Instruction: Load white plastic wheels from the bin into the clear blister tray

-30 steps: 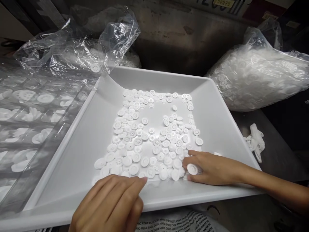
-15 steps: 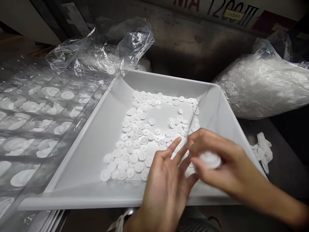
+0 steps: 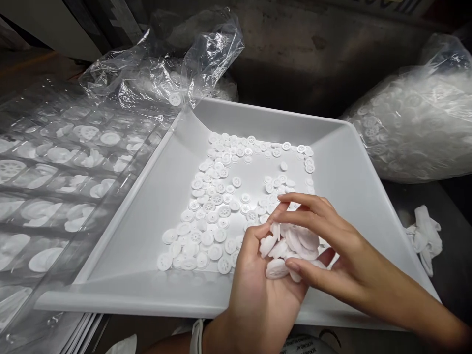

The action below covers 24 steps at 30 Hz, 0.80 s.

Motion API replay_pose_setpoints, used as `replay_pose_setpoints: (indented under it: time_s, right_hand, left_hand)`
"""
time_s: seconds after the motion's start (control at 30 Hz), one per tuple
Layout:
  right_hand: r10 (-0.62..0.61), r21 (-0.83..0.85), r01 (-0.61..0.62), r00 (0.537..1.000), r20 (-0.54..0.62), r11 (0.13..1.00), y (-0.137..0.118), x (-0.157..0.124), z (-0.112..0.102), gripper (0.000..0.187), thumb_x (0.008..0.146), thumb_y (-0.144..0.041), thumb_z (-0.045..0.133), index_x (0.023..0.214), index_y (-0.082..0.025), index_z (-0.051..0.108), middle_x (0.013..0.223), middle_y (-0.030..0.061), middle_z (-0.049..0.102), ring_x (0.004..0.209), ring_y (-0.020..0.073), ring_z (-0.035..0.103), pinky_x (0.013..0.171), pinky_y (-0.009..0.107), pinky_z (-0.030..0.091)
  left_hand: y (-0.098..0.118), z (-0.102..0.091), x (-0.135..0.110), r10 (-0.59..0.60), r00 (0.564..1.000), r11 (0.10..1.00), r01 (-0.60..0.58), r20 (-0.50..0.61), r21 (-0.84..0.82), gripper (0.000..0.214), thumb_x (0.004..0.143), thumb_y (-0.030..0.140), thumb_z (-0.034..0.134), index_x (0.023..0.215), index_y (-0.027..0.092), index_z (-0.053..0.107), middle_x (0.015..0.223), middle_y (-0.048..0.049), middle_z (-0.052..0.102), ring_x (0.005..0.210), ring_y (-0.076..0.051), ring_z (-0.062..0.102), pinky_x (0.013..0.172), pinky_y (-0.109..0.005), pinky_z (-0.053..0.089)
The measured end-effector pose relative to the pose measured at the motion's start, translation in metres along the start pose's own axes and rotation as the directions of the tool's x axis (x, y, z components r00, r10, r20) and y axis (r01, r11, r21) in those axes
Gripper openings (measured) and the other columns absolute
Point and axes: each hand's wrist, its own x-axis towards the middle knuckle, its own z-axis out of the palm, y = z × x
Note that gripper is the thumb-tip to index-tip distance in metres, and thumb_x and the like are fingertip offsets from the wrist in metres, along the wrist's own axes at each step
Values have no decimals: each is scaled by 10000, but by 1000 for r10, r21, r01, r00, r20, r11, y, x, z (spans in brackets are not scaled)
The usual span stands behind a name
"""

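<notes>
A white square tray (image 3: 155,196) holds several small white plastic discs (image 3: 214,206), some with spoked wheel patterns. My left hand (image 3: 258,295) is cupped palm-up over the tray's near edge, holding a heap of these white discs (image 3: 287,246). My right hand (image 3: 332,246) hovers just over that heap, thumb and fingers curled and touching the discs in the left palm.
A clear plastic blister sheet (image 3: 55,182) with white parts lies to the left. A crumpled clear bag (image 3: 162,73) sits behind the tray. A full bag of white discs (image 3: 413,128) is at the right, with a crumpled white glove (image 3: 424,236) below it.
My right hand lifted discs from the tray's near edge and brought them to my left hand, which rose and turned palm-up. The heap now rests in the left palm.
</notes>
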Motion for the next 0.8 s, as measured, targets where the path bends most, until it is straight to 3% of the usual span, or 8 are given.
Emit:
replay_pose_setpoints:
  time_s: [0.17,0.3,0.4,0.53,0.73,0.8]
  right_hand:
    - [93,93,-87,994,-62,992,4,0,-1,313,897,-376,607,1206,-364,556,1389,-6,437,1317,204,424,1019,326,486]
    - [-25,36,30,992,-127,999,6,0,-5,240,880,-325,651,1115,-332,605,1341,-10,470,1255,176,464,965,284,499]
    - [-63,34,71,981,-184,997,7,0,-6,171,880,-322,656,1049,-311,631,1287,-1,502,1221,175,487,932,277,500]
    - [10,66,3,981,-196,998,9,-1,-6,249,856,-377,680,1092,-331,616,1259,-1,514,1191,176,518,897,253,515]
    - [51,31,-46,982,-180,998,8,-2,-7,67,888,-334,633,944,-298,627,1199,-15,538,1138,147,549,898,215,491]
    - [71,45,-64,984,-166,997,5,-3,-8,92,875,-338,648,958,-309,622,1217,-26,526,1170,143,525,940,206,472]
  left_hand:
    - [2,-1,0,-32,999,999,32,-25,-34,516,831,333,528,1337,239,487,1192,-65,655,1047,-238,650,926,-398,510]
    - [4,-4,1,-63,997,998,61,-50,-35,559,799,354,559,1342,234,494,1165,-72,668,1035,-225,656,919,-360,505]
    - [3,-5,1,-86,996,994,84,-36,-64,573,797,345,568,1353,233,486,1143,-72,674,896,-180,679,905,-342,505]
    - [3,-4,1,-105,994,989,102,-25,-104,602,784,316,571,1371,239,465,1106,-71,683,664,-129,644,883,-398,517]
    - [5,1,0,-99,995,992,97,-17,-87,521,832,300,502,1349,238,500,1162,-91,662,987,-246,673,943,-440,482]
    - [6,2,-1,-87,996,991,85,-16,-100,508,852,296,492,1354,221,494,1158,-101,661,1041,-258,656,965,-444,467]
